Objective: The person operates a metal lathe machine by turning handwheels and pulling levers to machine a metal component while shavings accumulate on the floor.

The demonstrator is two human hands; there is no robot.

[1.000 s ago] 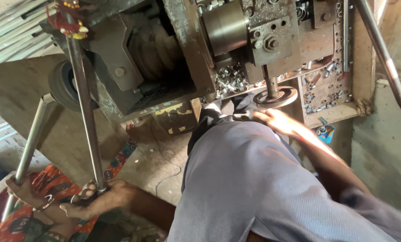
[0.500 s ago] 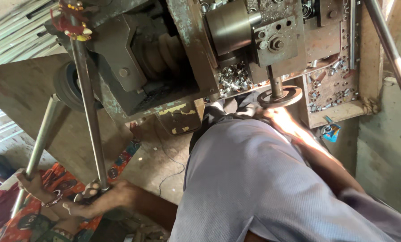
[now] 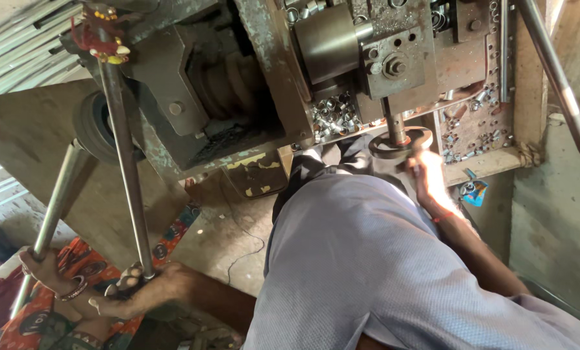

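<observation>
My left hand (image 3: 136, 290) is closed around the lower end of a long steel lever rod (image 3: 125, 162) that rises to a machine's top left, where red thread and beads are tied. My right hand (image 3: 426, 176) reaches over my grey-blue clothed body (image 3: 361, 272) and grips a round metal handwheel (image 3: 400, 141) on a vertical spindle under the rusty machine head (image 3: 394, 65). Small metal rings and nuts (image 3: 334, 113) lie heaped on the machine bed beside the spindle.
Another person's hand (image 3: 44, 269) with a bangle holds a second steel rod (image 3: 57, 201) at the left, above orange patterned cloth (image 3: 76, 259). A third rod (image 3: 559, 84) slants down the right side. A pulley wheel (image 3: 95, 126) and bare concrete floor (image 3: 232, 240) lie between.
The view has shifted slightly. My left hand stays closed on the lever rod and my right hand on the handwheel; the other person's hand has slid a little up the second rod.
</observation>
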